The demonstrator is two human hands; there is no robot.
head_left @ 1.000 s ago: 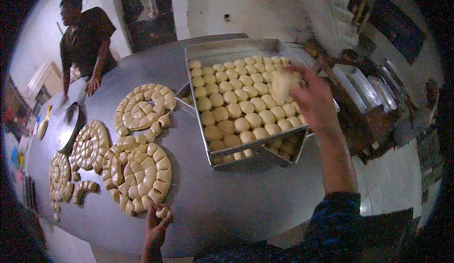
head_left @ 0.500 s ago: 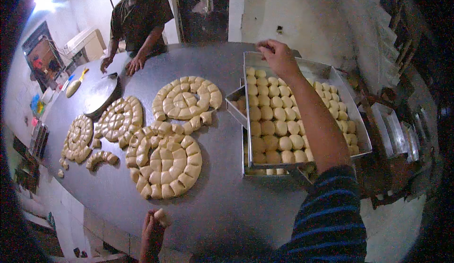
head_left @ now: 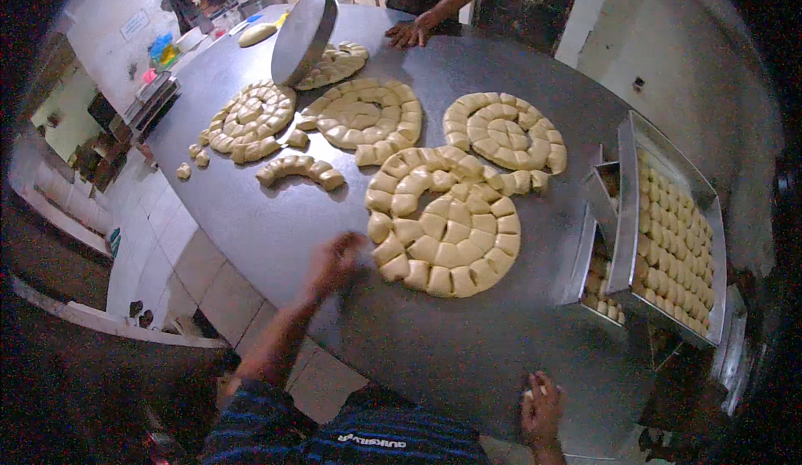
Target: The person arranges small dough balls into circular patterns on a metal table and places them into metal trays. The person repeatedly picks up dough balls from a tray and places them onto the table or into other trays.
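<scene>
My left hand (head_left: 336, 263) reaches over the metal table to the left edge of the nearest dough spiral (head_left: 447, 239), a coil cut into chunky pieces. Its fingers are blurred by motion, and whether they touch or hold dough does not show. Low on the right, close to the table's near edge, my right hand (head_left: 541, 402) is curled palm down; something pale shows at its fingers, too small to make out. More cut dough spirals lie beyond: one at the right (head_left: 505, 131), one in the middle (head_left: 363, 118), one at the left (head_left: 253, 121). A short curved dough strip (head_left: 299, 171) lies apart.
At the right, a metal tray (head_left: 626, 206) of round dough balls (head_left: 672, 239) rests on other trays (head_left: 576, 273). Across the table, a person's hand (head_left: 409, 32) lies on the surface while their other hand tilts a round metal pan (head_left: 305, 39) above another dough spiral (head_left: 338, 66).
The view has swung right-to-left. My right hand has left the dough-ball tray for the near table edge; my left has moved forward to the dough. The co-worker's round pan is now tilted up.
</scene>
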